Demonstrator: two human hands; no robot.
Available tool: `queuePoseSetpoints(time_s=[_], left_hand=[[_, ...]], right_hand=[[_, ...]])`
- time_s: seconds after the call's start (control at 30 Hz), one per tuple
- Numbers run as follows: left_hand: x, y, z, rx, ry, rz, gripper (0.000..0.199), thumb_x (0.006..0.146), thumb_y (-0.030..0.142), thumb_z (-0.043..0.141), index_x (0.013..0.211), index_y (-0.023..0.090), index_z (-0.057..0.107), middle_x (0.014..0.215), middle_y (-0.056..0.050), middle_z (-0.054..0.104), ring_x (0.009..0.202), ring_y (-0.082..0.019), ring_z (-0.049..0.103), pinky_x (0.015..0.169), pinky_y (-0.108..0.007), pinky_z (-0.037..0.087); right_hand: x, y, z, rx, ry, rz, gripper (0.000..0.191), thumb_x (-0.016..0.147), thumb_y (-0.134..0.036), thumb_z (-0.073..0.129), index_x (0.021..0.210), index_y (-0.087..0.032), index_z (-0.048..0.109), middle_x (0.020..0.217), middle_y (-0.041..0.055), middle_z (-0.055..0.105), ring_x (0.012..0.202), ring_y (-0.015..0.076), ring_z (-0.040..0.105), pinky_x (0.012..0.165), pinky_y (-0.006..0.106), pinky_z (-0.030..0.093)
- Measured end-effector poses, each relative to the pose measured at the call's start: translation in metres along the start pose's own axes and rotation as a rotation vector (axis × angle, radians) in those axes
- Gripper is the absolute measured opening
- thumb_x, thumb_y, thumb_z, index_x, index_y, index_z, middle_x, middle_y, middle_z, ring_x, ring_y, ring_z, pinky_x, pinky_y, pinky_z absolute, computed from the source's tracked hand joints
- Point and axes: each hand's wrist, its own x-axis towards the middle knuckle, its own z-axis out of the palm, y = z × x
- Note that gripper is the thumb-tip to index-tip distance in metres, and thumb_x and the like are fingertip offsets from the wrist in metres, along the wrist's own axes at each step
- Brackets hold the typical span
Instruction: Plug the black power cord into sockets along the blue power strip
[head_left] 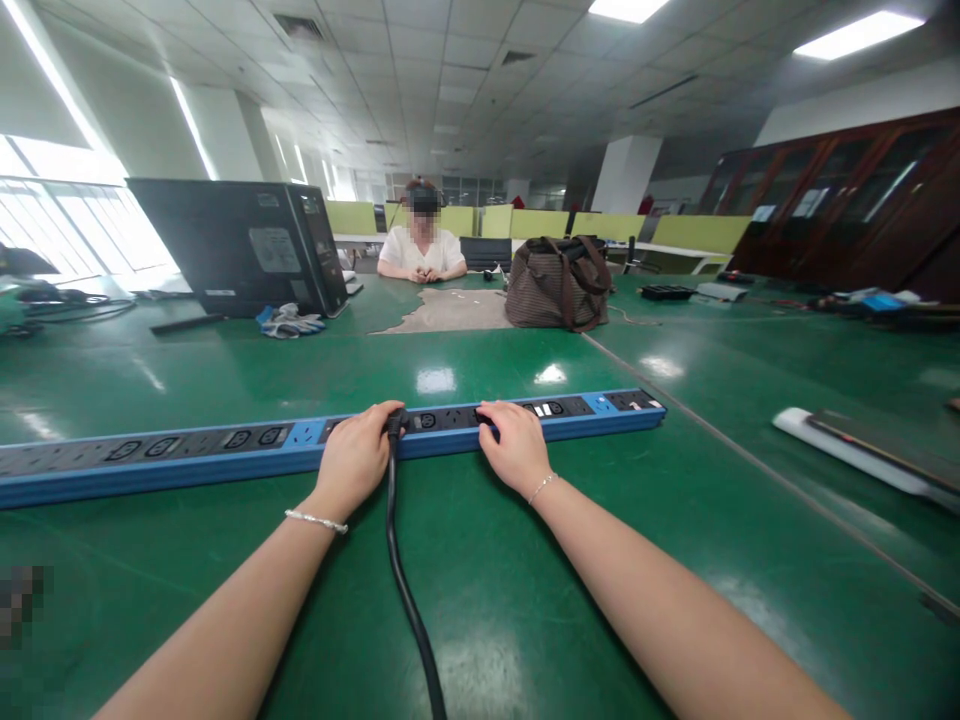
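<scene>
A long blue and black power strip point(442, 440) lies across the green table, its row of sockets facing up. My left hand point(358, 445) is closed around a black plug point(397, 420) at one of the sockets; whether it sits fully in cannot be seen. From that plug a thick black cable point(405, 590) runs down toward me. Farther right along the strip, my right hand point(516, 445) grips the strip's body, fingers over the top face and thumb at the near side. Its fingertips cover part of the sockets there.
Behind the strip stand a black computer case point(247, 245) and a brown bag point(559, 285), with work gloves point(289, 320) by the case. A person point(421, 245) sits at the far side, hands together. At right lies a long white-edged object point(847, 450).
</scene>
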Motion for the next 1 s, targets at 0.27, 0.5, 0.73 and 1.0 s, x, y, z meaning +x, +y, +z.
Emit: queuePoseSetpoints(time_s=[0.27,0.5,0.73,1.0], left_hand=[[0.0,0.003,0.0,-0.063,0.033,-0.036,0.032,0.088,0.029,0.04,0.115,0.021,0.055,0.093,-0.007,0.071,0.091,-0.022,0.065,0.087,-0.037,0.045],[0.002,0.0,-0.008,-0.324,0.294,-0.425,0.037,0.087,0.039,0.042,0.12,0.025,0.051,0.095,-0.005,0.066,0.079,-0.02,0.063,0.074,-0.033,0.048],[-0.002,-0.045,-0.035,-0.305,0.388,-0.452,0.038,0.085,0.03,0.045,0.119,0.016,0.051,0.119,-0.008,0.059,0.105,-0.02,0.056,0.096,-0.036,0.042],[-0.007,-0.084,-0.041,-0.164,0.168,-0.304,0.04,0.084,0.032,0.045,0.12,0.018,0.053,0.118,-0.008,0.062,0.106,-0.02,0.056,0.096,-0.036,0.041]], right_hand=[[0.0,-0.001,0.0,-0.003,0.004,-0.002,0.027,0.084,-0.024,0.05,0.104,-0.021,0.066,0.117,0.0029,0.066,0.114,0.021,0.054,0.101,0.04,0.036],[0.0,-0.001,0.0,-0.002,0.007,0.002,0.027,0.083,-0.024,0.05,0.104,-0.022,0.066,0.118,0.0027,0.065,0.115,0.0206,0.053,0.101,0.04,0.036],[0.0,0.0,0.0,0.011,-0.013,-0.013,0.028,0.084,-0.024,0.048,0.105,-0.021,0.066,0.118,0.0042,0.065,0.115,0.0214,0.053,0.101,0.041,0.036],[0.0,0.003,0.001,0.017,-0.006,-0.015,0.028,0.084,-0.024,0.047,0.105,-0.022,0.066,0.119,0.0041,0.065,0.114,0.022,0.053,0.101,0.042,0.036]])
